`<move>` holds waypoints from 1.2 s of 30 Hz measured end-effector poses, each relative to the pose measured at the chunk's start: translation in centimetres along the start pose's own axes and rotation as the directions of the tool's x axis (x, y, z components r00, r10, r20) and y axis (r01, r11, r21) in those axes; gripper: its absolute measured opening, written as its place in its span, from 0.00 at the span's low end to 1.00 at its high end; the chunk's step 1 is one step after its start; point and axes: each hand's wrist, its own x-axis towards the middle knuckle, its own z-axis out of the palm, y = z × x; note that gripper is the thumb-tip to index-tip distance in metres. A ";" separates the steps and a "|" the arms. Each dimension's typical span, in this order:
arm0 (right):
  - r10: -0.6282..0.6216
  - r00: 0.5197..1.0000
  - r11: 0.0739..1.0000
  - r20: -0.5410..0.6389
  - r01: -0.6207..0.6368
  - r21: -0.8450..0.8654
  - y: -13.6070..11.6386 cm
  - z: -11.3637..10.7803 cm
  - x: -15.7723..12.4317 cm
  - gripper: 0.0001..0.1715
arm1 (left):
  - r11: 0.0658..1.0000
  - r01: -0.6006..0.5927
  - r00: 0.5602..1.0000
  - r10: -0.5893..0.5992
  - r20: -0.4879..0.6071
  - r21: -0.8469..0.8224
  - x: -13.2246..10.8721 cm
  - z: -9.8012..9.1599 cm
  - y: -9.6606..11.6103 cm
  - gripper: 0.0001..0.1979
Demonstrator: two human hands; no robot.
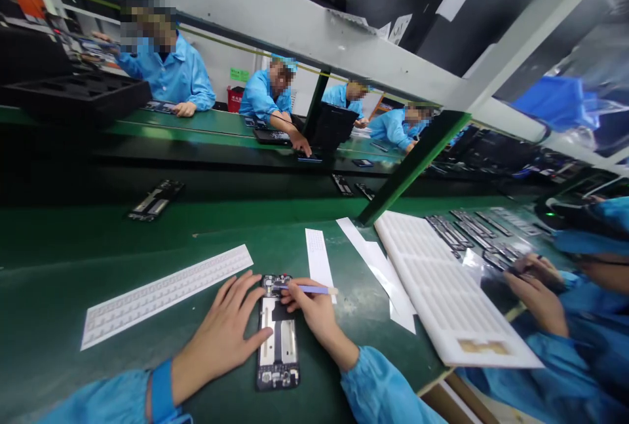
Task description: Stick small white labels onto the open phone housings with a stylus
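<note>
An opened phone body [278,339] lies upright on the green table, its circuit parts at the top end and bare metal below. My left hand [228,322] rests along its left side, fingers spread, with fingertips at the upper left edge and the thumb over the middle. In my right hand [312,309] is a thin purple tool [309,289], pinched between thumb and fingers. The tool's tip reaches the circuit parts near the top of the phone. A blue band circles my left wrist.
A long white label sheet [167,293] lies left, more paper strips [319,257] right. Beyond them is a white ribbed tray [442,286] beside a green post [417,165]. Another phone body [156,200] sits far left. A person's hands [538,293] work at right; several people sit opposite.
</note>
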 end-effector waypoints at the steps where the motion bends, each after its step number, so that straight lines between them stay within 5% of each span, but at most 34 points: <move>1: 0.004 1.000 1.000 0.015 -0.004 -0.004 0.2 0.3 0.3 0.28 | 1.000 0.005 1.000 -0.005 -0.010 0.007 0.2 0.2 -0.2 0.25; 12: 0.037 0.999 0.999 -0.024 -0.038 -0.033 0.7 0.0 -0.6 0.29 | 0.999 -0.048 0.998 0.048 -0.039 0.002 0.1 0.9 -0.9 0.28; 18: 0.062 0.996 0.997 0.060 -0.059 -0.044 1.1 -1.4 -6.6 0.21 | 0.976 -0.162 0.986 0.166 0.015 -0.148 -1.2 -1.4 0.4 0.15; 23: 0.009 0.993 0.986 0.118 0.011 -0.165 1.2 -3.3 -11.2 0.12 | 0.941 -0.254 0.956 0.279 0.086 -0.224 -3.5 -2.5 2.3 0.17; 36: -0.016 0.984 0.973 0.179 0.056 -0.223 1.0 -3.1 -11.1 0.10 | 0.928 -0.299 0.942 0.324 0.089 -0.224 -4.2 -2.4 3.4 0.17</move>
